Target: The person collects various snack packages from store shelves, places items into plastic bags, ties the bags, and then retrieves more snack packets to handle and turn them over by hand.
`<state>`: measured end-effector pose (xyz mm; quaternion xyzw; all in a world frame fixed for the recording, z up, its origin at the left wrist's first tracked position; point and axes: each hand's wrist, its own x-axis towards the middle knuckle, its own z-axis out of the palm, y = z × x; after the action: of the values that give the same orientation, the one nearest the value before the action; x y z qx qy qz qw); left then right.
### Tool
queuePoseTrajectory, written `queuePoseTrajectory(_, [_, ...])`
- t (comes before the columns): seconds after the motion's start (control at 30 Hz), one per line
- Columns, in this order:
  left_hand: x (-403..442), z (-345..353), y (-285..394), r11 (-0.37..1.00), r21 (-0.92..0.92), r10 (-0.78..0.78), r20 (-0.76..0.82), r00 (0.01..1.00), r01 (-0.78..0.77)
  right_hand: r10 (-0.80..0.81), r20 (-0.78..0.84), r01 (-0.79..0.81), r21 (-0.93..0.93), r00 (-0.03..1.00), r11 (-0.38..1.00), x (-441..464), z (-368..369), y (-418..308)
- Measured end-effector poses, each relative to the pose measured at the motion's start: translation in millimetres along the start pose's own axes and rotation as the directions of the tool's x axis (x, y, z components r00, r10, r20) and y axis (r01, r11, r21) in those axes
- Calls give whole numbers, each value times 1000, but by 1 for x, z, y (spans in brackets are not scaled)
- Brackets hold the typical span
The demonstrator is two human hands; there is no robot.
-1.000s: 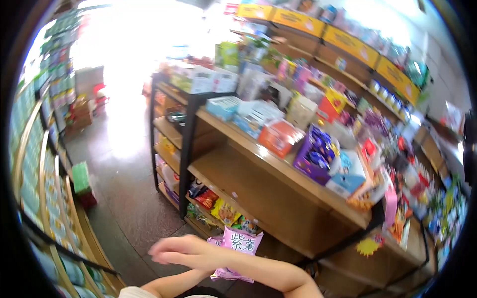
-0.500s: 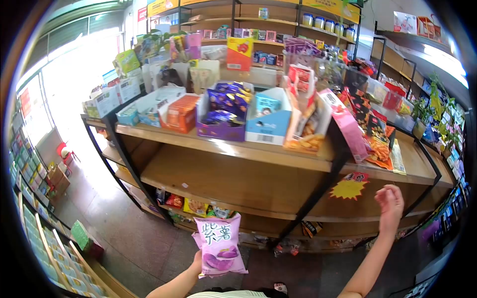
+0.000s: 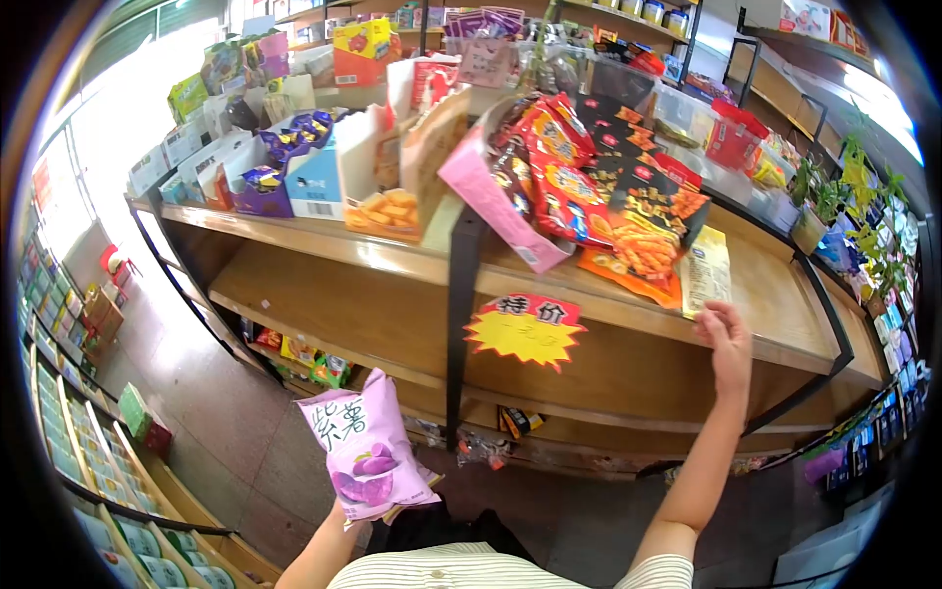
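Observation:
My left hand (image 3: 340, 514) is closed on a pink-purple bag of purple sweet potato chips (image 3: 368, 454), held low in front of my body; the bag hides most of the fingers. Over at the right, my right hand (image 3: 727, 346) is empty, its fingers loosely bent and a little apart. Its fingertips are just below a pale yellow packet (image 3: 706, 270) on the top shelf edge; whether they touch it I cannot tell. Beside that packet lie a black and orange snack bag (image 3: 643, 231) and red snack bags (image 3: 566, 177), next to a tilted pink box (image 3: 500, 201).
A wooden shelf unit (image 3: 392, 257) with black posts (image 3: 461, 324) spans the view. Snack boxes, including a blue one (image 3: 316, 185), line its top. A yellow and red price sign (image 3: 525, 329) hangs below the top board. Potted plants (image 3: 810, 221) stand at right.
My view has turned right and come nearer the shelf. The chips bag has tilted in my left hand. My right hand is now at the shelf edge by the pale yellow packet.

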<state>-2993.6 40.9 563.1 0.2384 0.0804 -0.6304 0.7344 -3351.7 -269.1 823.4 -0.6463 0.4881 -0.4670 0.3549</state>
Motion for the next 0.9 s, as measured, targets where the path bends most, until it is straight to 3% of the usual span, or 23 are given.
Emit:
queuePoseTrajectory(0.07, [-9,30,-13,998,60,34,17,999,-35,-89,-87,86,-32,992,996,10,4,20])
queuePoseTrajectory(0.13, [-18,59,-27,992,123,30,18,999,-32,-86,-193,60,-132,977,989,17,8,11])
queuePoseTrajectory(0.17, [-17,70,-30,984,176,32,21,999,-35,-242,-220,160,-336,945,928,24,10,8])
queuePoseTrajectory(0.2, [-13,77,-31,981,195,20,31,999,-25,-305,-223,187,-430,926,883,30,14,-5])
queuePoseTrajectory(0.27, [-14,85,-29,979,195,53,43,998,-61,-266,-209,147,-456,941,878,46,20,-20])
queuePoseTrajectory(0.33, [-15,86,-23,977,180,103,52,993,-111,-284,-100,164,-618,954,769,62,37,-33])
queuePoseTrajectory(0.37, [-15,85,-19,976,165,136,54,989,-143,-284,-98,166,-615,954,771,68,47,-36])
queuePoseTrajectory(0.43, [-16,79,-6,972,151,172,55,984,-179,-413,176,434,-568,894,699,76,70,-39])
queuePoseTrajectory(0.47, [-15,75,1,972,160,160,81,984,-171,-414,177,436,-565,893,700,77,83,-41])
queuePoseTrajectory(0.53, [-18,68,12,972,178,134,130,982,-156,-484,434,645,-415,760,641,77,108,-45])
queuePoseTrajectory(0.67, [-19,47,20,976,68,212,-43,976,-209,-289,458,507,-477,841,718,85,130,-42])
queuePoseTrajectory(0.8, [-22,41,28,963,114,248,-32,968,-243,-468,291,546,-333,835,768,92,146,-48])
queuePoseTrajectory(0.87, [-21,41,27,957,135,265,-35,964,-258,-613,286,674,-229,736,702,96,169,-54])
queuePoseTrajectory(0.9, [-21,42,27,954,152,268,-33,963,-260,-600,288,658,-177,746,732,94,179,-53])
